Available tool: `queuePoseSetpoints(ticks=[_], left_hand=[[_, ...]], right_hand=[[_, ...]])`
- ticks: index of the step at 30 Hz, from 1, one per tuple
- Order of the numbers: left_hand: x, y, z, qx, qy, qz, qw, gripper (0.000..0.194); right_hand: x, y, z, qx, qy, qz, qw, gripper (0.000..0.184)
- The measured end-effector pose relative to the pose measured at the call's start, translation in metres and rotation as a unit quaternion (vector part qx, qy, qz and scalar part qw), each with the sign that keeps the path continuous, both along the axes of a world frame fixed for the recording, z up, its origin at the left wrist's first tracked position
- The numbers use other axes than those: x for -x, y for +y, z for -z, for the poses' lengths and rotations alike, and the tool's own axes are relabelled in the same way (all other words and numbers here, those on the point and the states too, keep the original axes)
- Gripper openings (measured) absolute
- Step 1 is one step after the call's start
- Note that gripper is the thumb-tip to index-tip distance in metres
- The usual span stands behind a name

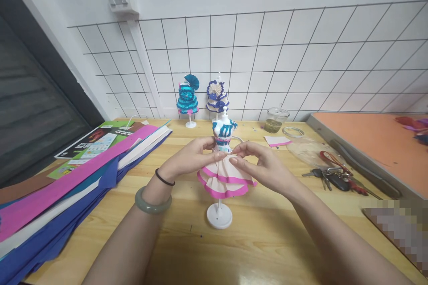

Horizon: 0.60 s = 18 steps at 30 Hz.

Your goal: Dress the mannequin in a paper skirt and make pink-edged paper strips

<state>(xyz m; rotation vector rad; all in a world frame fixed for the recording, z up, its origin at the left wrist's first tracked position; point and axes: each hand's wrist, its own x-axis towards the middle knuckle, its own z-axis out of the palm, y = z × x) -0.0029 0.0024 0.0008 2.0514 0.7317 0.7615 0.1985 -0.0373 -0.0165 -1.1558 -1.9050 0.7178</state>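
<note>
A small white dress-form mannequin [224,121] stands upright on its round base [219,216] in front of me. Its bodice is blue and white, and a pleated cream skirt with pink edging [224,180], which looks like crepe paper, flares out from the waist. My left hand [195,156] curls around the waist from the left, its thumb pressing the top of the skirt and its other fingers partly hidden behind. From the right, my right hand [259,162] pinches the skirt's upper edge between thumb and fingers.
Two dressed mannequins, one teal [187,98] and one purple and cream [216,93], stand by the tiled wall. Coloured paper sheets [83,178] lie left. A glass cup [276,120], a tape roll [293,132], a pink-edged scrap [278,141] and keys [329,177] are right, beside an orange board [374,142].
</note>
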Motion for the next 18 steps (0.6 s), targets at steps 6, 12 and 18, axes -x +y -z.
queuePoseSetpoints(ticks=[6, 12, 18], left_hand=[[-0.0014, -0.0038, -0.0022, 0.001, 0.007, 0.01, 1.0, 0.038], [-0.0021, -0.0052, -0.0052, 0.012, 0.022, -0.005, 1.0, 0.035], [-0.0061, -0.008, -0.0053, 0.0, 0.021, -0.002, 1.0, 0.041]], right_hand=[[-0.0001, -0.0024, 0.0001, 0.011, -0.028, 0.025, 0.999, 0.026], [0.0005, -0.0041, -0.0015, 0.011, -0.04, 0.024, 0.999, 0.024], [-0.0007, -0.0057, -0.0033, 0.008, -0.066, 0.021, 0.998, 0.026]])
